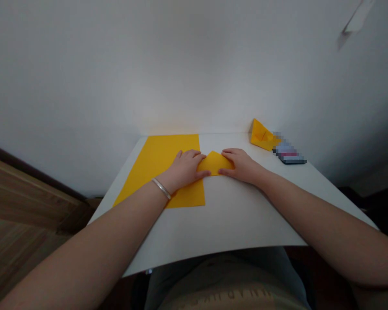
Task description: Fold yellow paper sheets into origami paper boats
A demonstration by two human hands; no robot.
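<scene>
A small piece of folded yellow paper (pixel 215 164), with a pointed top and a straight lower edge, lies at the middle of the table. My left hand (pixel 186 168) grips its left end, thumb along the near edge and fingers at the far side. On the right end, my right hand (pixel 242 166) holds it in the same way, fingers behind and thumb in front. Part of each end is hidden by the hands. Beneath my left hand and wrist lies a large flat yellow sheet (pixel 163 150).
A folded yellow paper boat (pixel 261 136) stands at the back right of the white table (pixel 226 219). Close to it lies a phone-like flat object (pixel 290 154), blurred by pixels. A wall (pixel 194 77) rises behind the table's far edge. Wooden furniture (pixel 22 193) is on the left.
</scene>
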